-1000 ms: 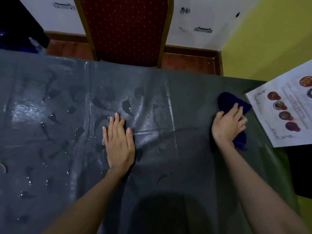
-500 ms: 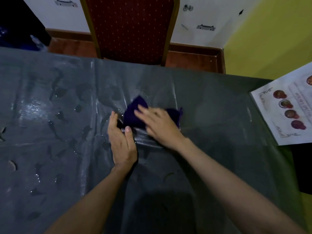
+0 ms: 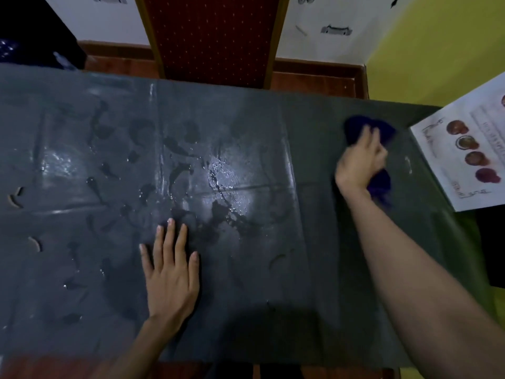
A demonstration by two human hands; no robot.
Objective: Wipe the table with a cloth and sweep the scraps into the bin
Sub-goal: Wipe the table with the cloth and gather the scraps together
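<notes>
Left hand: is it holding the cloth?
No. The left hand lies flat and empty on the table cover, while the right hand grips the blue cloth.

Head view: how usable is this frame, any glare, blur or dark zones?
Head view: dim overall; glare patches on the wet table cover; right hand and blue cloth smeared by motion blur; left hand sharp; a shadow darkens the near edge; wide-angle bowing at the borders.

Right hand (image 3: 359,162) presses blue cloth (image 3: 379,184) on table (image 3: 246,296) (wet patches).
</notes>
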